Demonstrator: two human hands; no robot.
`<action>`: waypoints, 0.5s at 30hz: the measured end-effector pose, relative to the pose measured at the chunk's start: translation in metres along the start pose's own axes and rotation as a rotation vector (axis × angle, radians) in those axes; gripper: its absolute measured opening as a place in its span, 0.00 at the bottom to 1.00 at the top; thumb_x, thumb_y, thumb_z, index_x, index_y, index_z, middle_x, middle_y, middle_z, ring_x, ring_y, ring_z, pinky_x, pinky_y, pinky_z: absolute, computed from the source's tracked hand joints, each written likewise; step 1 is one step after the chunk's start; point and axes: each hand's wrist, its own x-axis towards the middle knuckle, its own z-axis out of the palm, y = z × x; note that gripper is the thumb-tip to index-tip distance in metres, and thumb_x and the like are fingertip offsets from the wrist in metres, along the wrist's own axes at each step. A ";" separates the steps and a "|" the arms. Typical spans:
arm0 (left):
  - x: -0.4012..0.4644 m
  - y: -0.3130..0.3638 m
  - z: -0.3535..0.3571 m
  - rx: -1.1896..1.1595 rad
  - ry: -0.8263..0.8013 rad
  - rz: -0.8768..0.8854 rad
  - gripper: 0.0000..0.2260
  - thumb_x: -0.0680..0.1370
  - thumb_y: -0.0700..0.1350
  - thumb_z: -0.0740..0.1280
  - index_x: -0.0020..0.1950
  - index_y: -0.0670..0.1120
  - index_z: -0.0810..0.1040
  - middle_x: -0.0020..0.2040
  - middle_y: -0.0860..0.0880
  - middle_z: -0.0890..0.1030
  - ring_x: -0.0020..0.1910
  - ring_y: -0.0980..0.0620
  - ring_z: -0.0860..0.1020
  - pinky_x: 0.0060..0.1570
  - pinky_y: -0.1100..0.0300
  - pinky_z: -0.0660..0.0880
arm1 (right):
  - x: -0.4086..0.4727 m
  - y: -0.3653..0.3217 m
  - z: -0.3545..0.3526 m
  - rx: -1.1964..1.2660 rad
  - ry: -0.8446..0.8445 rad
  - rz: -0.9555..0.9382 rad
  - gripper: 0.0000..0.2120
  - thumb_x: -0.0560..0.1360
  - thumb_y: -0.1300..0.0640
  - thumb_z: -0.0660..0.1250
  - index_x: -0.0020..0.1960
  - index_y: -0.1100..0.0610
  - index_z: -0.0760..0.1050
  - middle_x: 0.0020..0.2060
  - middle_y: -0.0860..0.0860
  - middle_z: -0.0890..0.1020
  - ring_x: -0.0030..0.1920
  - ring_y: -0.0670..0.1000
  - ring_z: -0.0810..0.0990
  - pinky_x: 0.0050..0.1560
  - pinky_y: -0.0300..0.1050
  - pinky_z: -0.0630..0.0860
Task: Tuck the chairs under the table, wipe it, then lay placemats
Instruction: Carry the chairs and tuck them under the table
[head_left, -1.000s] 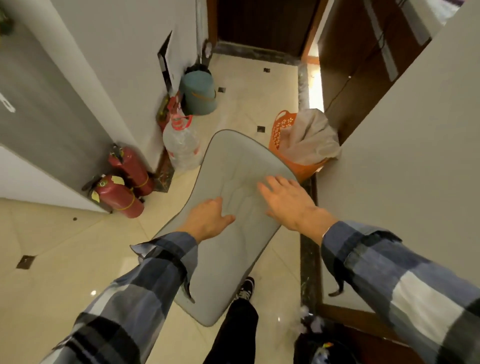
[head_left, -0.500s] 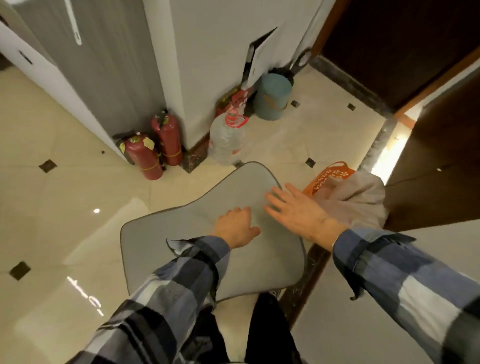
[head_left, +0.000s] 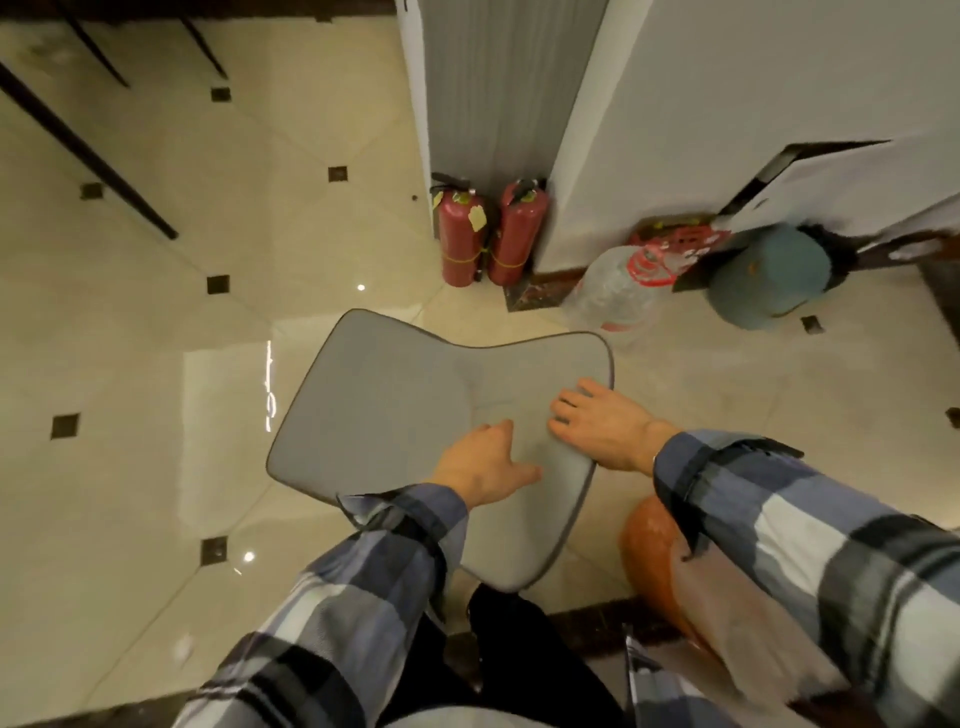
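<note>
Both hands are on a grey chair (head_left: 415, 415), seen from above, and over the last second the whole scene has swung: the chair, which pointed away toward a doorway with an orange basket beside it, now lies turned toward the open cream floor (head_left: 130, 338) on the left, with its shaped back at the near right. That reads as the chair being carried or steered round toward the table — no table shows in this view, so how far it has to go cannot be told, and the wiping and the placemats look not yet begun. The left hand (head_left: 480, 467) lies on the cushion near its middle, fingers loosely spread and thumb out, pressing down rather than gripping so far as can be seen; the right hand (head_left: 597, 421) rests flat near the right edge, fingers together and straight — whether any fingertip hooks the rim cannot be told. Dark rods cross the floor at far left, possibly furniture legs. Further right, two red fire extinguishers (head_left: 488, 234) stand against a wall corner, then a clear water jug (head_left: 618, 296) and a teal bucket (head_left: 769, 275), all near the chair's far edge. An orange basket (head_left: 647, 540) sits just beside the chair at lower right, partly under the right sleeve, and could snag it.
</note>
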 end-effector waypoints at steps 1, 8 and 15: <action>-0.003 0.001 0.008 -0.027 0.016 0.003 0.36 0.76 0.62 0.67 0.75 0.42 0.62 0.71 0.40 0.70 0.68 0.41 0.71 0.64 0.47 0.71 | 0.000 0.002 -0.001 -0.008 -0.019 -0.019 0.14 0.75 0.58 0.65 0.60 0.57 0.73 0.58 0.57 0.76 0.59 0.60 0.74 0.62 0.56 0.66; -0.022 0.017 0.085 -0.087 0.075 -0.024 0.49 0.66 0.65 0.74 0.76 0.45 0.53 0.68 0.43 0.69 0.64 0.39 0.72 0.59 0.43 0.73 | 0.002 0.015 -0.006 -0.014 -0.063 -0.119 0.19 0.71 0.49 0.66 0.61 0.52 0.71 0.54 0.53 0.76 0.56 0.56 0.74 0.59 0.52 0.70; -0.017 0.045 0.124 -0.137 0.522 -0.184 0.27 0.74 0.49 0.67 0.71 0.49 0.63 0.62 0.45 0.75 0.53 0.40 0.78 0.49 0.48 0.74 | 0.006 0.034 0.001 0.050 0.055 -0.179 0.15 0.68 0.46 0.65 0.53 0.49 0.73 0.46 0.50 0.79 0.49 0.55 0.77 0.52 0.52 0.75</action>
